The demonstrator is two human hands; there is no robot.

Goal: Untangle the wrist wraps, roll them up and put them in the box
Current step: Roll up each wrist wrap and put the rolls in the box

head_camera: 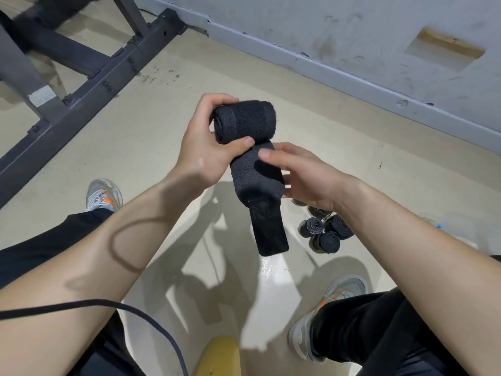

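Observation:
A black wrist wrap (244,122) is partly rolled into a thick cylinder, held up in front of me. My left hand (206,147) grips the roll, thumb pressed on its near side. The wrap's loose tail (267,213) hangs down from the roll, ending in a flat black tab. My right hand (306,175) holds that tail just below the roll, fingers around its right edge. Several rolled black wraps (326,232) lie on the floor below my right wrist. No box is in view.
The dark metal frame (89,69) of a gym machine crosses the upper left. A grey wall with a baseboard (352,85) runs across the upper right. My grey and orange shoes (104,195) rest on the beige floor. A black cable (151,318) and a yellow object (219,356) lie near the bottom.

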